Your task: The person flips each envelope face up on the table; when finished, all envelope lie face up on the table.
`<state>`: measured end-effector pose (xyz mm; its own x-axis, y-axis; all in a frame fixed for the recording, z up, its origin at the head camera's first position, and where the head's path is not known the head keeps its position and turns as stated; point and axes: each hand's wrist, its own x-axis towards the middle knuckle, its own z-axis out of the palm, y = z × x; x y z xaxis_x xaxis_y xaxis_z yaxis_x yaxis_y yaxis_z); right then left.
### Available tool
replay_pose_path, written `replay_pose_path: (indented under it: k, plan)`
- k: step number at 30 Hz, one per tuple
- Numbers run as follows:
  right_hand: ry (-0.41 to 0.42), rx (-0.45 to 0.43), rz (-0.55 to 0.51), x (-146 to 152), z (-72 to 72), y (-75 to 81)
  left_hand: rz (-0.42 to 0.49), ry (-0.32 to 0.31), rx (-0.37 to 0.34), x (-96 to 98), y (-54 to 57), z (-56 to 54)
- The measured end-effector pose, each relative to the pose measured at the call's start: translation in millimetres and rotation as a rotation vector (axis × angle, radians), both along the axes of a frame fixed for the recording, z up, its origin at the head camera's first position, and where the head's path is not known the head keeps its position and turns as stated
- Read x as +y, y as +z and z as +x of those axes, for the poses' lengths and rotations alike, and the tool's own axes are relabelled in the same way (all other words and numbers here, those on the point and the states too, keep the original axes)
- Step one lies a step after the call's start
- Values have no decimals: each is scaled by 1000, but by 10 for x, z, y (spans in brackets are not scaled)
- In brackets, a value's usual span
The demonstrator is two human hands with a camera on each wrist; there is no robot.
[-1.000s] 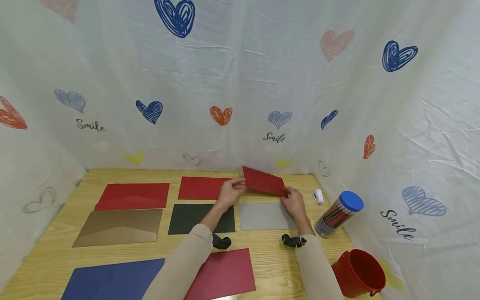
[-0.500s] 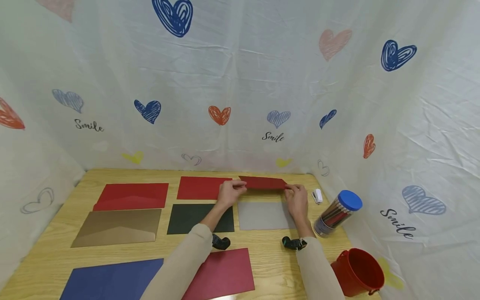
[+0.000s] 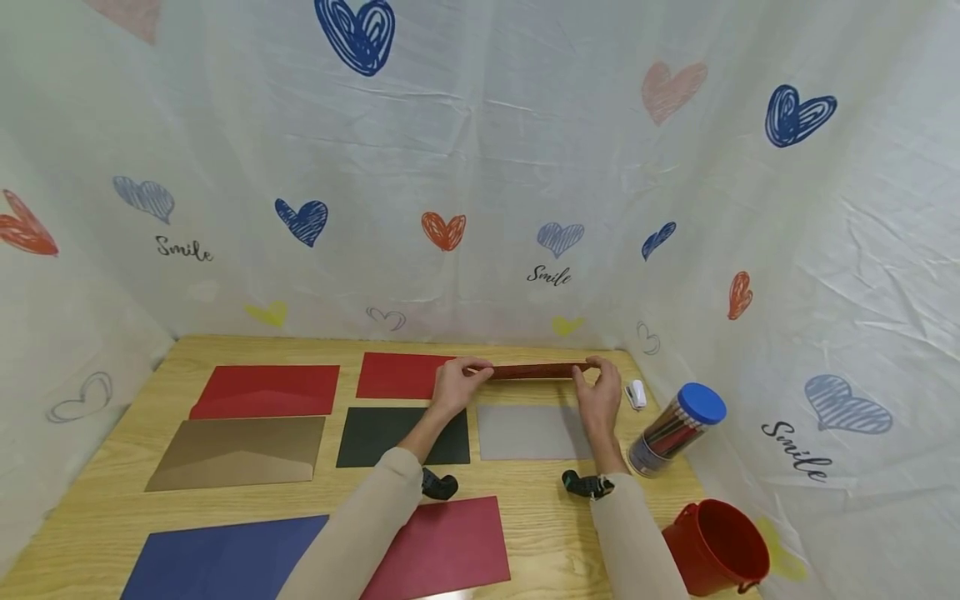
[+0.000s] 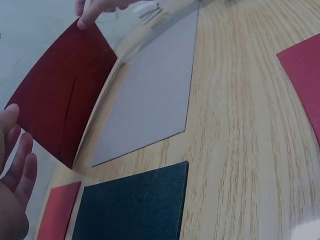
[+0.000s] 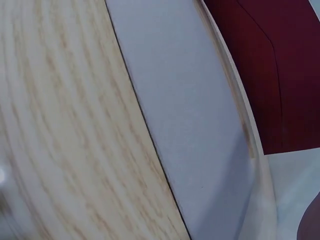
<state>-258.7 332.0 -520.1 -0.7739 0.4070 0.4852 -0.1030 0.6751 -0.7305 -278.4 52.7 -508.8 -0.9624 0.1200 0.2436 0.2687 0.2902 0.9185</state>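
The person holds a dark red envelope [image 4: 55, 95] with both hands, at the back of the table [image 3: 551, 542]. The left hand [image 3: 453, 387] pinches one end of it and the right hand [image 3: 602, 404] pinches the other end. The envelope is tilted, behind the grey paper [image 3: 528, 433] and beside the small red paper [image 3: 393, 375]. From the left wrist, a flap line shows on its face, but I cannot tell if the flap is sealed, nor whether the lower edge touches the table.

In my judgement, the laying out is well advanced, because seven pieces already lie flat: these two, the dark green paper [image 3: 367, 437], the wide red paper [image 3: 262, 392], the brown paper [image 3: 240, 450], the blue paper [image 3: 225, 558] and the dark pink paper [image 3: 457, 542]. What seems left is this one envelope, which is not yet laid down.
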Motion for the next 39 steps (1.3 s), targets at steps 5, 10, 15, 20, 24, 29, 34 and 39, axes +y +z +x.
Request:
replay_pose_path:
  k: [5,10,15,20,24,29,34,39]
  plan:
    - [-35,-15,-13,5,17,-53,20,-2,-14,-2,-20,-12]
    - [-24,-13,22,21,11,-81,-17,-84,20,-30,-82,-9]
    - [-18,-46,8,62,-3,-110,-93,-167,87,-53,-120,-4]
    - [23,-82,13,70,-30,-109,-229,-134,188,-45,-118,-18]
    - [80,-138,49,74,-60,-112,-459,-48,342,-14,-161,-36]
    - [148,-192,87,99,-93,-172,-620,5,387,50,-236,-21]
    - [172,-203,72,124,-103,-232,-645,19,363,111,-284,-2]
    - [177,-193,59,126,-103,-238,-641,26,340,137,-290,-11]
